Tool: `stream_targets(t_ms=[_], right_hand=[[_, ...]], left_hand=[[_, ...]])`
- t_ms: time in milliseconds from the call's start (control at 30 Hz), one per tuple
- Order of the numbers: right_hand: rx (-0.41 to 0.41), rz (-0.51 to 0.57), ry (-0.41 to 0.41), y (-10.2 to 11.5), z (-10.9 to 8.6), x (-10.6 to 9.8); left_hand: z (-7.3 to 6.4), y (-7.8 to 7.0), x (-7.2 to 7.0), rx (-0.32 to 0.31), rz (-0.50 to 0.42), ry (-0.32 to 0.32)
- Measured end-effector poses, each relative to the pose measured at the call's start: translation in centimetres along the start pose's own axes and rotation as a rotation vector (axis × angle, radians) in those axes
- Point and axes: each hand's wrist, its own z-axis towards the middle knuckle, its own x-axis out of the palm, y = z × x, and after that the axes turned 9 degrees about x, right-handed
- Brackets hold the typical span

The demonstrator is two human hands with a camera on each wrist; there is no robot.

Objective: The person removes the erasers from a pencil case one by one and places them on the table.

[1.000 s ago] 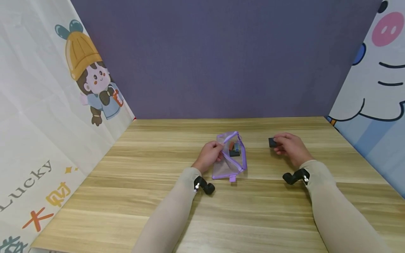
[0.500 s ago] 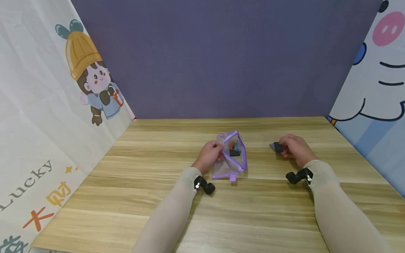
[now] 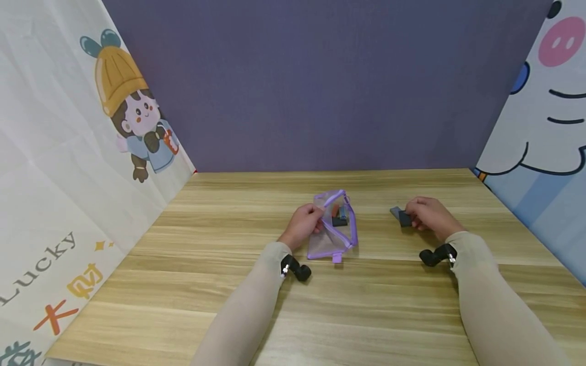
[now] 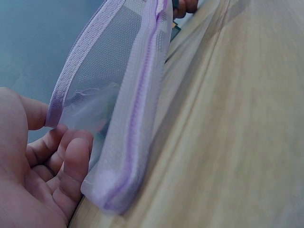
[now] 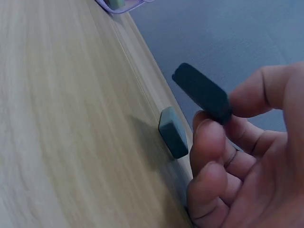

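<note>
My left hand (image 3: 304,222) pinches the open edge of a mesh zip pouch (image 3: 321,246) with purple trim. In the left wrist view, the thumb and fingers of my left hand (image 4: 52,156) hold the purple band (image 4: 76,61), and the pouch mouth gapes. Small orange (image 3: 335,210), blue (image 3: 343,212) and black pieces (image 3: 339,221) lie inside. My right hand (image 3: 429,216) pinches a flat black block (image 5: 202,91) between thumb and fingers, raised over the table. Close behind it, a grey-blue slant-ended block (image 5: 173,133) rests on the table, partly covered by the black one in the head view.
The wooden table (image 3: 220,244) reaches back to a dark purple-grey panel (image 3: 320,86). Printed cartoon sheets stand at the left (image 3: 50,152) and right (image 3: 545,132). Each wrist wears a small black camera mount (image 3: 295,268).
My right hand has drawn back to the right and nearer, carrying the black block, so more of the grey-blue block shows. My left hand and the pouch have stayed put.
</note>
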Motion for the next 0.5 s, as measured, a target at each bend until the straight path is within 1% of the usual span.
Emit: stream_targets(t_ms=[200, 500], right_hand=[[-0.016, -0.053, -0.009, -0.08, -0.08, -0.17], [0.023, -0.118, -0.034, -0.05, -0.19, -0.2]], left_hand=[[-0.01, 0.0, -0.03, -0.005, 0.012, 0.003], [0.0, 0.08, 0.0, -0.013, 0.011, 0.002]])
